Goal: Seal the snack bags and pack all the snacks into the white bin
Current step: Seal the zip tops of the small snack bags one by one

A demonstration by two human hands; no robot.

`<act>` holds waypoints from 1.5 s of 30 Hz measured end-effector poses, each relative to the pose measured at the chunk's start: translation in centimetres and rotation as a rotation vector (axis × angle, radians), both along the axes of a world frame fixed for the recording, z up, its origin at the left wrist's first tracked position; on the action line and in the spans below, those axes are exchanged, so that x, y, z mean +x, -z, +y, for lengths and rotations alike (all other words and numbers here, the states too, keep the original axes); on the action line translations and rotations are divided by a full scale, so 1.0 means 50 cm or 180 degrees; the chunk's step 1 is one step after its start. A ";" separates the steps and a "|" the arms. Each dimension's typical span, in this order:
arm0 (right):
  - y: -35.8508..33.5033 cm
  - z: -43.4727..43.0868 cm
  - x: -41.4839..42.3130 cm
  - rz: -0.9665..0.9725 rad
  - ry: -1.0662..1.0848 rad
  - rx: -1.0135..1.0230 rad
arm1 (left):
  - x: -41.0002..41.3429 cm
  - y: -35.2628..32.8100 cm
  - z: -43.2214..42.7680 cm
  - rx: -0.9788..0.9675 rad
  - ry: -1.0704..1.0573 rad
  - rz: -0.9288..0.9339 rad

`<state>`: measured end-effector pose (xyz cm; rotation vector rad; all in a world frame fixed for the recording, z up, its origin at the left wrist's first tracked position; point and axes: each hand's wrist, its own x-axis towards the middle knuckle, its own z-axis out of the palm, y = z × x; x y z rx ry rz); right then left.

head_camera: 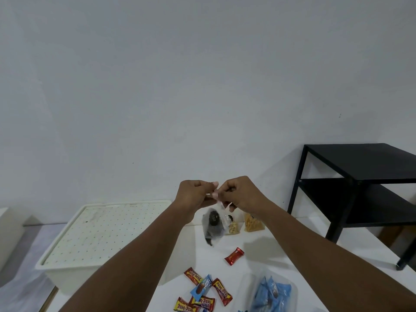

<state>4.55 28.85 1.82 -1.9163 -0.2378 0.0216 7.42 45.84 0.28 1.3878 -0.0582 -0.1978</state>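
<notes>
Left hand (pixel 195 194) and right hand (pixel 242 192) pinching top edge of clear snack bag (pixel 213 224) (dark contents), bag suspended above white table (pixel 258 255), white bin (pixel 99 239) lidded at left.

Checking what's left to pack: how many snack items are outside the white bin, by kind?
Small clear bags: 3 (dark-snack bag pinched by left hand and right hand, nut bag, yellow-snack bag)
Large bag of blue packets: 1
Beng-beng bars: 4
Red bar: 1
Blue-wrapped snack: 1
Total: 10; the bottom edge may hide more.
</notes>
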 end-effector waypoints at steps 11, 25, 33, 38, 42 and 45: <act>0.039 0.024 -0.023 0.0455 0.0316 0.0689 | -0.007 0.034 -0.001 -0.0570 -0.0053 0.0300; 0.056 0.015 -0.025 -0.0150 0.0665 -0.0538 | -0.010 0.051 -0.025 -0.0151 -0.0154 0.0173; 0.041 -0.012 -0.028 0.0219 0.0146 -0.0269 | -0.007 0.048 -0.008 0.0132 -0.0122 0.0027; 0.021 -0.016 -0.035 0.0338 -0.0250 -0.0437 | -0.002 0.039 0.013 0.0433 0.0479 0.0075; 0.001 -0.035 -0.019 0.0433 -0.0393 -0.0418 | 0.012 0.036 0.033 0.1054 0.0706 -0.0389; 0.009 -0.059 0.000 0.0562 -0.0246 -0.0161 | 0.025 0.048 0.031 0.1042 0.0340 -0.0562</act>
